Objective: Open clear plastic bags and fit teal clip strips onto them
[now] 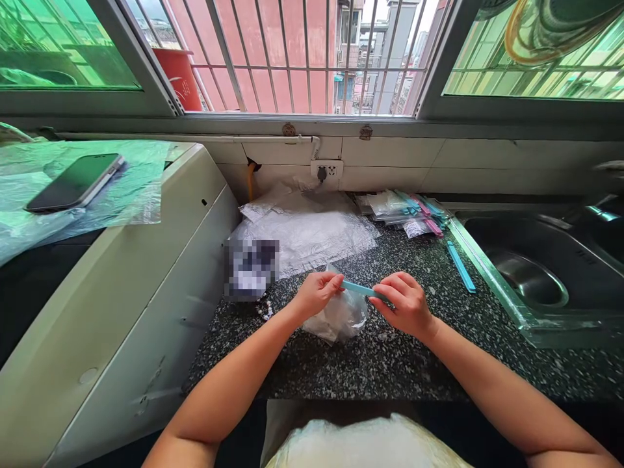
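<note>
Both hands work over the middle of the counter [390,364], nearer its front edge than the back wall.

Left hand [316,292]: fingers pinched shut on the left end of a light blue clip [358,288], thumb on top. Right hand [405,305]: closed on the clip's right end, fingers curled over it. The clip lies level between the two hands, held from both ends so it stays straight across the mouth of the bag.

A small clear plastic bag [338,318] hangs under the clip, its rounded bottom resting on the counter; its top is gathered up at the clip. Resting it there takes the weight off the fingers. What it holds I cannot tell.

Back of the counter, against the wall: a flat stack of clear plastic sheets or bags [307,231], with a blurred patch at its front left corner. At the back right, beside the sink [531,273]: a pile of small bags with clips [404,211] in blue and pink, well apart from the hands. One loose blue clip [461,266] lies alone along the sink's left rim, within reach of the right hand.

Left of the counter, a white appliance [146,279] stands higher; a phone [75,182] lies screen up on plastic film over its top, clear of the work.
</note>
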